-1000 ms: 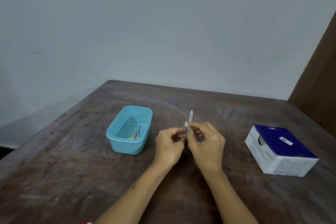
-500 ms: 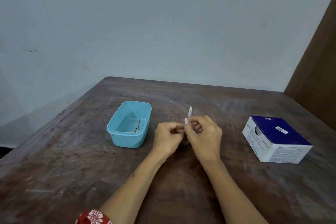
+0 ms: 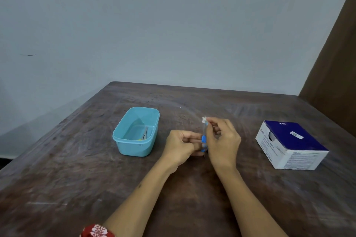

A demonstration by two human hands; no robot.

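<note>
Two hands hold the tube (image 3: pixel 204 131) right of the tub (image 3: pixel 134 149): left hand (image 3: pixel 181 145) pinches its blue base; right hand (image 3: pixel 223 140) has slid the swab (image 3: pixel 204 120) up to the tip. Wipe judged nearly done.

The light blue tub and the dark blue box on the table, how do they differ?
The tub is light blue plastic with rounded corners; the box is cardboard, dark blue on top with white printed sides. The tub is open-topped and holds a small metal tool; the box has its top closed. The tub sits on the person's left, the box on their right. Both are rectangular and rest on the wooden table.
</note>
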